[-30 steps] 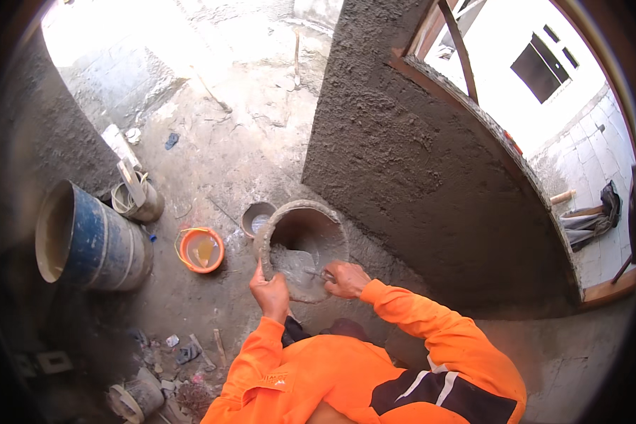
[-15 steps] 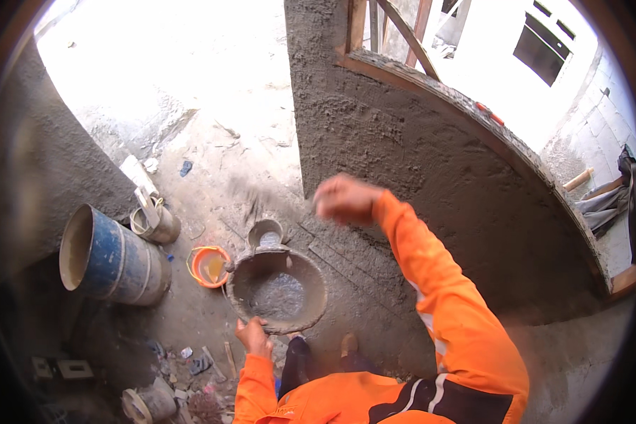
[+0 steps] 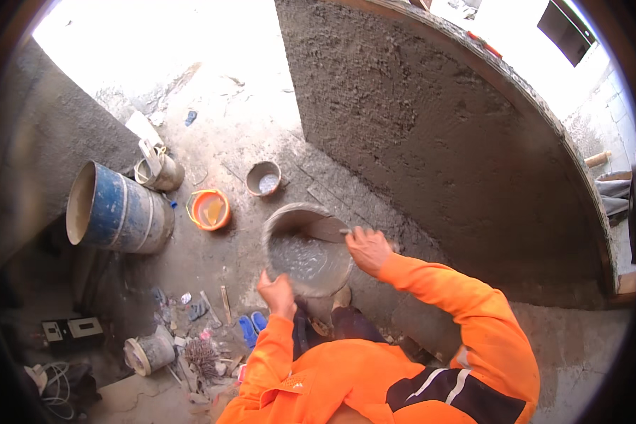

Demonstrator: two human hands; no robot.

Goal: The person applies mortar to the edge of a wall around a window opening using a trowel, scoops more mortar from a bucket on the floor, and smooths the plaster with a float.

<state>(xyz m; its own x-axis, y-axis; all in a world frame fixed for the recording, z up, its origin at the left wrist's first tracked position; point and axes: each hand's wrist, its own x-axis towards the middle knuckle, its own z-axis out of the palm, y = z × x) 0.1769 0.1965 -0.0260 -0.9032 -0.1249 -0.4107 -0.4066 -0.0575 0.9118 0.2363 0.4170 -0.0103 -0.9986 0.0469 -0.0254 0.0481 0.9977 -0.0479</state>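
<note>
Both closed | left hand [image 3: 278, 293]: basin rim [image 3: 267, 237] | right hand [image 3: 368, 250]: trowel [image 3: 325, 229]

Rough grey wall [image 3: 431, 148] at right, with narrow ledge [image 3: 537, 95] along top. Darker grey wall [image 3: 56, 120] at left. Grey floor [image 3: 215, 152], stained and uneven. Beyond ledge, dark window [image 3: 564, 32] and pale block wall [image 3: 608, 116]. Very strong light at upper left; lower left in shade.

Trowel handle [image 3: 344, 231] mostly hidden inside right hand [image 3: 369, 251].
</note>
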